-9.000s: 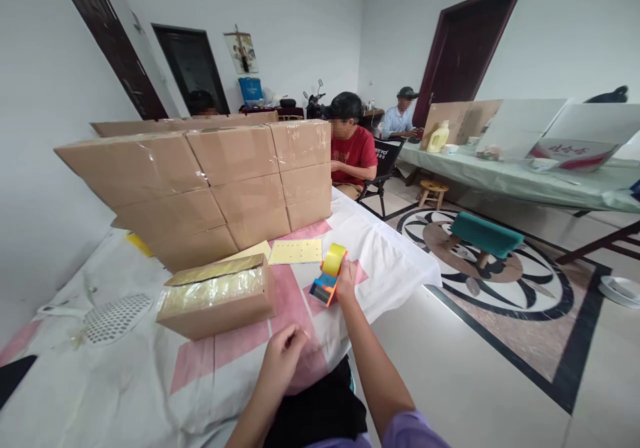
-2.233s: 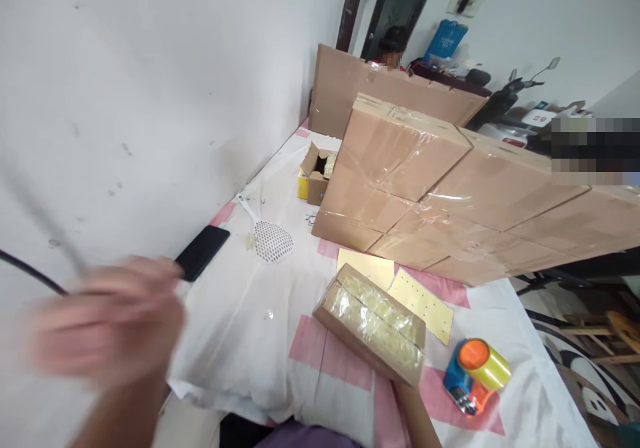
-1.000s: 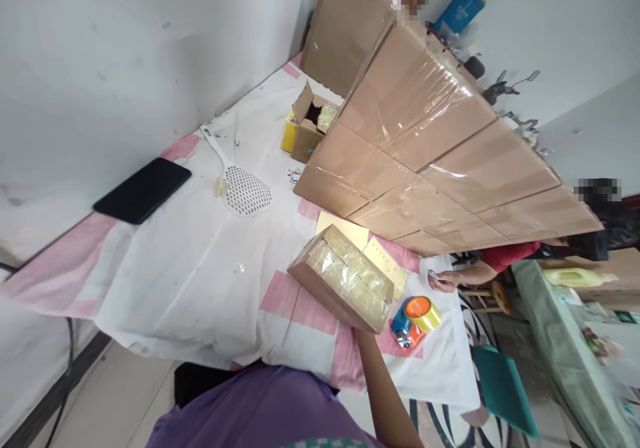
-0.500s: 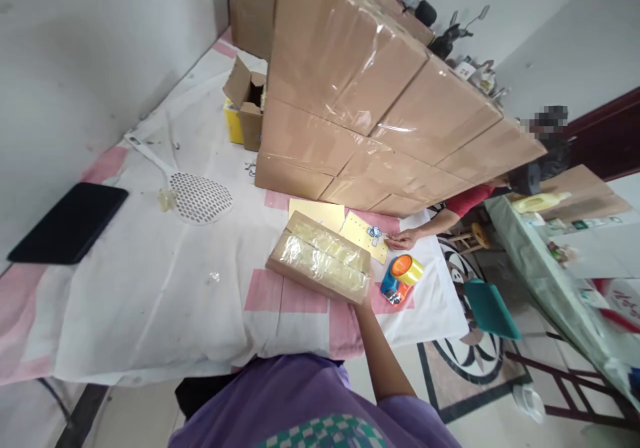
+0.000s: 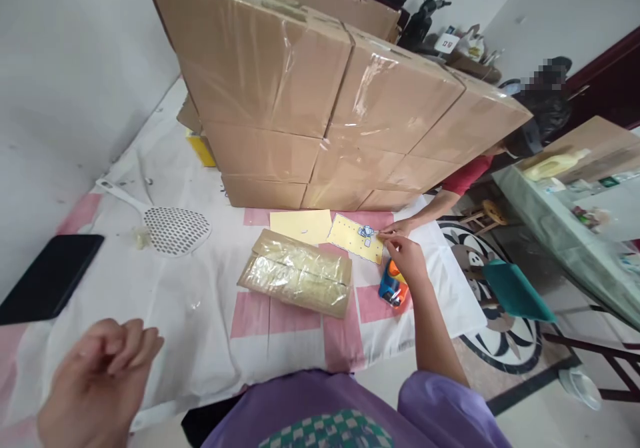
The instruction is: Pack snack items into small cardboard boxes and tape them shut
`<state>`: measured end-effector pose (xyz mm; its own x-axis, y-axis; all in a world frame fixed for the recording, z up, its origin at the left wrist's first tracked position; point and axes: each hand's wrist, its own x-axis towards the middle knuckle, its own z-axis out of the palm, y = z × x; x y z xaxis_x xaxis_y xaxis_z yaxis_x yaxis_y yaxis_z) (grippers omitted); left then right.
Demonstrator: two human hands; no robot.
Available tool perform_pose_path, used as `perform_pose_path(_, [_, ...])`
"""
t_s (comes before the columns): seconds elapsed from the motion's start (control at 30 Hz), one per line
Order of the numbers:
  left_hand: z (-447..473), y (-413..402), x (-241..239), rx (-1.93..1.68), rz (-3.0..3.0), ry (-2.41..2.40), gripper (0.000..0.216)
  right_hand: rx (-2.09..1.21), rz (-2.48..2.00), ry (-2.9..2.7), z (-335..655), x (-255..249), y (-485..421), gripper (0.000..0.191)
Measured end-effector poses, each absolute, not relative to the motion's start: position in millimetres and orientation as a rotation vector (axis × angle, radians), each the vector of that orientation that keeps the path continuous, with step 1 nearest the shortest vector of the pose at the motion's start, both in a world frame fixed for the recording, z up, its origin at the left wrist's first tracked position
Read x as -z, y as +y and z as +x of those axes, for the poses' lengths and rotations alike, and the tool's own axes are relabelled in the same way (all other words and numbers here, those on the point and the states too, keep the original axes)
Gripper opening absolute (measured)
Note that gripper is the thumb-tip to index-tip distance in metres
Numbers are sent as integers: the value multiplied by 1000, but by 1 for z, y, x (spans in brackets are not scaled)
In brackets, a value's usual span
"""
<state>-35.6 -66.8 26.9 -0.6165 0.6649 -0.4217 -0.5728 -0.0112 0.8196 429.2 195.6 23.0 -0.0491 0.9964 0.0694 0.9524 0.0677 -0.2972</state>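
Pink-patched tablecloth: foremost, the left hand is held aloft, fingers curled, nothing visibly gripped. Beyond, a taped cardboard box is laid flat; beside it, presumably for easy reach, a tape dispenser is placed, partly hidden by the right hand, fingertips gathered, any pinched object indiscernible.

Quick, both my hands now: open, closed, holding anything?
Left hand: loosely closed, nothing visible inside.
Right hand: beside co-worker's hand; grip can't be told.
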Motion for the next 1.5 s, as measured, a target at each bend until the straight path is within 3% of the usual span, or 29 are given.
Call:
perform_pose_path(0.2, [7, -59, -21, -1695, 28, 1272, 52, -113, -2301, -2464, 413, -13, 204, 29])
perform_pose_path(0.63, [27, -42, -10, -1592, 274, 1204, 45, -232, -2429, -2236, 378, 25, 217, 27])
perform_pose_path(0.9, [26, -39, -10, -1602, 291, 1229, 44, -417, -2058, -2094, 380, 21, 195, 35])
perform_pose_path(1.03, [30, -29, -15, -1645, 310, 1247, 41, -654, -1678, -1677, 377, 26, 161, 39])
perform_pose_path(1.23, [31, -12, -21, -1696, 427, 1353, 33, -892, -1443, -1330, 359, 52, 91, 28])
perform_pose_path(1.5, [42, 20, -24, -1789, 725, 1613, 16, -766, -1226, -1460, 326, 91, 40, 30])
